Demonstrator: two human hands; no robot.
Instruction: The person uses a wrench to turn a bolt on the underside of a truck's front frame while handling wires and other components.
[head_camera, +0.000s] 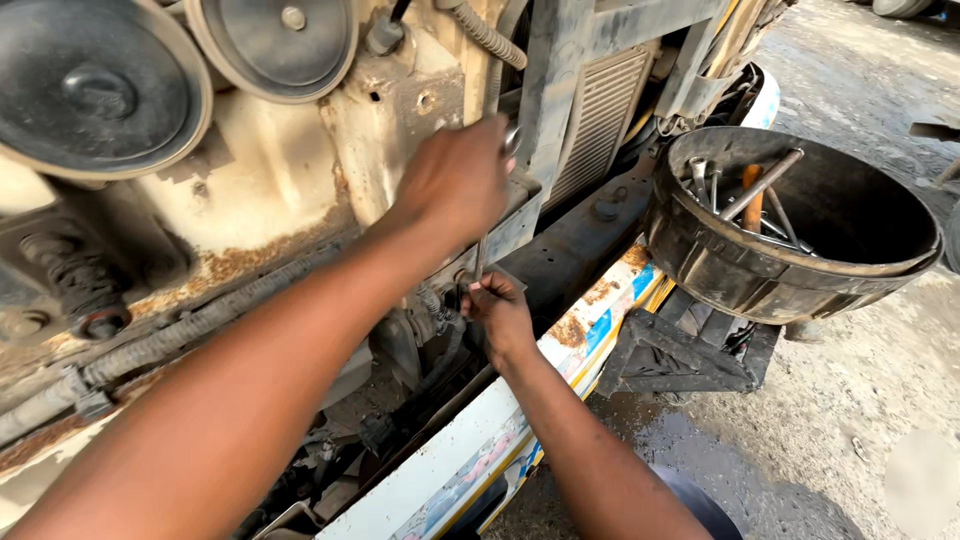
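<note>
1. The left hand was closed around the upper end of a thin metal rod, up against the rusty frame.
2. The rod ran nearly upright between both hands.
3. The right hand pinched its lower end, directly below.
4. A black bowl of tools sat well apart to the right.

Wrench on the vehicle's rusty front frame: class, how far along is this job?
Done: the front is exposed, pulleys bare, spare tools set in the black bowl. In hand: the left hand grips the wrench top, the right hand steadies its lower end. Left: the fastener is hidden, so its state cannot be told.
</note>
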